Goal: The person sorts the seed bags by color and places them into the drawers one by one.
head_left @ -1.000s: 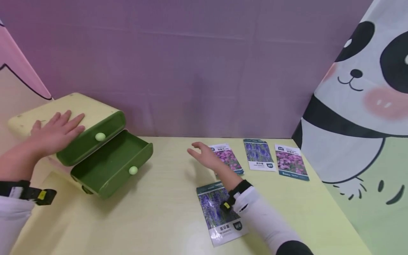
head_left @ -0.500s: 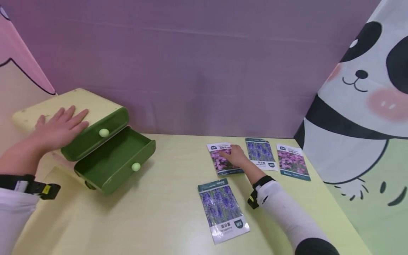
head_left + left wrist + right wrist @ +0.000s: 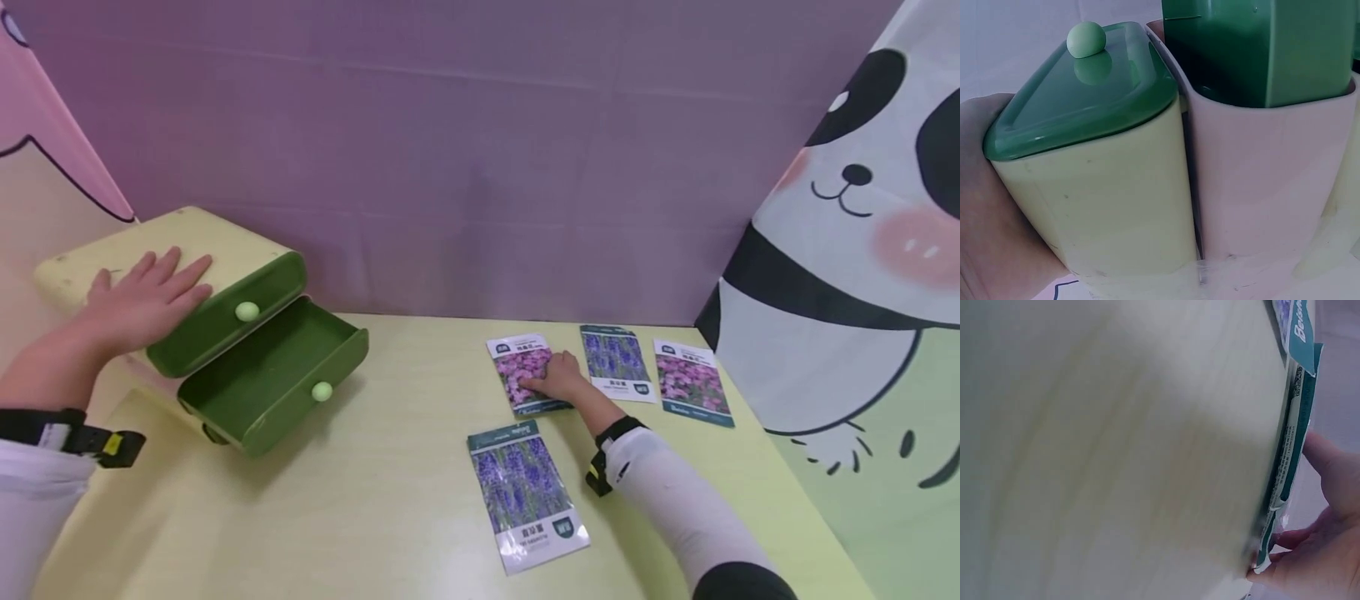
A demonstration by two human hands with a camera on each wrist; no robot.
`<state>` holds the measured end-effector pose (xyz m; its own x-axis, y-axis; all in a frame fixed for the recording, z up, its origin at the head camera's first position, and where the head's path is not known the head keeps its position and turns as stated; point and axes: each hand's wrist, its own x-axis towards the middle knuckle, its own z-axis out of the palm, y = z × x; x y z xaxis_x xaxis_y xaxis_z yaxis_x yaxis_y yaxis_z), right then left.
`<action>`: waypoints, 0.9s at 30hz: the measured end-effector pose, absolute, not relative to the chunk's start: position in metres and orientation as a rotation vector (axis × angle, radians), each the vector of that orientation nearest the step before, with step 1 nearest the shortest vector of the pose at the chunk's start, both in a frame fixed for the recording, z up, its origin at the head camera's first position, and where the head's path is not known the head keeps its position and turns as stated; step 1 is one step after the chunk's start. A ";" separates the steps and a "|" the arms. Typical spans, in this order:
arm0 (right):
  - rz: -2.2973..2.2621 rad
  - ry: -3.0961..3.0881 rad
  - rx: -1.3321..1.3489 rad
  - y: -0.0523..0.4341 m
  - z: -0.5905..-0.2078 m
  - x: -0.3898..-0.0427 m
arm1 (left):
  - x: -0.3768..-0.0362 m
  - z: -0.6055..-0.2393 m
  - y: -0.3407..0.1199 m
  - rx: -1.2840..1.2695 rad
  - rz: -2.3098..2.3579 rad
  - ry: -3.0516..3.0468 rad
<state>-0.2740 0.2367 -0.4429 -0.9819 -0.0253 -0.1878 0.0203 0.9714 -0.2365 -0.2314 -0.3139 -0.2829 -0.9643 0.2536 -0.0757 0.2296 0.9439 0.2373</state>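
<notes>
your left grip (image 3: pixel 146 302) is laid flat on the cream top of the drawer unit (image 3: pixel 225 242), fingers straight and spread, nothing held. the unit's green upper drawer (image 3: pixel 202 337) is pushed in; the green lower drawer (image 3: pixel 288 413) beneath it stands pulled out. your right grip (image 3: pixel 562 379) is closed to a pinch on the pink-flower packet (image 3: pixel 516 365): thumb over the printed face, other fingers curled at the right-hand edge. that packet is on the counter (image 3: pixel 420 467), right of the drawer unit and well apart from it. just beside it, to the right, lies a purple-flower packet (image 3: pixel 615 358), then a second pink-flower packet (image 3: pixel 693 382). nearer to you, a glossy purple-flower packet (image 3: pixel 525 500) lies apart from the others. a purple backdrop (image 3: pixel 480 167) rises behind the counter; a panda print (image 3: pixel 825 367) shows at right.
</notes>
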 end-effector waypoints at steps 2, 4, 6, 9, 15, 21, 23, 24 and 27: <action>-0.335 2.977 -0.004 0.236 -0.445 -0.275 | -0.231 -0.283 -0.314 0.373 0.345 2.993; -0.343 3.021 0.011 0.235 -0.447 -0.276 | -0.231 -0.283 -0.315 0.373 0.344 2.993; -0.426 3.044 0.055 0.234 -0.448 -0.276 | -0.231 -0.283 -0.315 0.373 0.344 2.993; -0.610 3.043 0.132 0.232 -0.447 -0.275 | -0.231 -0.283 -0.314 0.371 0.342 2.994; -0.974 2.968 0.201 0.229 -0.440 -0.272 | -0.229 -0.282 -0.314 0.366 0.343 2.994; -1.046 2.910 0.138 0.233 -0.434 -0.269 | -0.229 -0.282 -0.313 0.365 0.344 2.993; -1.056 2.912 0.119 0.236 -0.432 -0.269 | -0.229 -0.282 -0.313 0.365 0.341 2.993; -1.065 2.912 0.114 0.237 -0.432 -0.270 | -0.229 -0.282 -0.313 0.364 0.340 2.994; -1.060 2.921 0.090 0.240 -0.430 -0.270 | -0.229 -0.282 -0.313 0.364 0.334 2.997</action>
